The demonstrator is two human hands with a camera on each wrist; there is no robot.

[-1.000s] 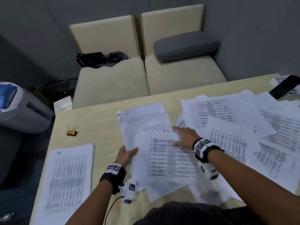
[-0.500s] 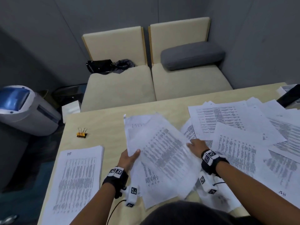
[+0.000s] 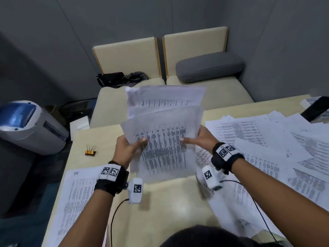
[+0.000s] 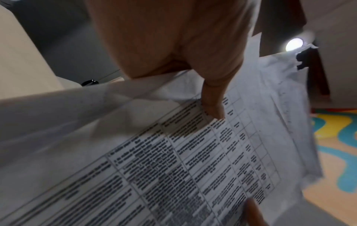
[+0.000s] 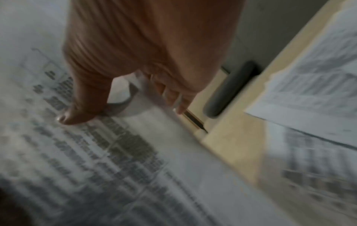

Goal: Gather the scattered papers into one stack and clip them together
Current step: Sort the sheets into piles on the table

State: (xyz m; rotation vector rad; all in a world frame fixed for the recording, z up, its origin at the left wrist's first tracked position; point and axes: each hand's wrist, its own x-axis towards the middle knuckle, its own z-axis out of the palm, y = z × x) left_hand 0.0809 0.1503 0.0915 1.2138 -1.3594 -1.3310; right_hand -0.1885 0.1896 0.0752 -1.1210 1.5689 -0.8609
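Observation:
A bundle of printed sheets (image 3: 164, 132) stands nearly upright above the table, its sheets uneven at the top. My left hand (image 3: 127, 148) grips its left edge, thumb on the front; in the left wrist view the thumb (image 4: 212, 105) presses on the printed table of the sheets (image 4: 173, 160). My right hand (image 3: 201, 139) grips the right edge, with the thumb (image 5: 77, 113) on the front of the sheets (image 5: 96, 168) and fingers behind. More scattered papers (image 3: 267, 139) cover the table's right side. An orange binder clip (image 3: 90, 151) lies at the left.
A squared stack of papers (image 3: 76, 202) lies at the table's front left. A black phone on a white box (image 3: 315, 108) sits at the far right. Two beige seats with a grey cushion (image 3: 208, 65) and a black bag (image 3: 110, 79) stand behind the wooden table (image 3: 169, 211).
Both hands have lifted the gathered sheets off the table and tipped them upright. The table in front of me is now bare where they lay.

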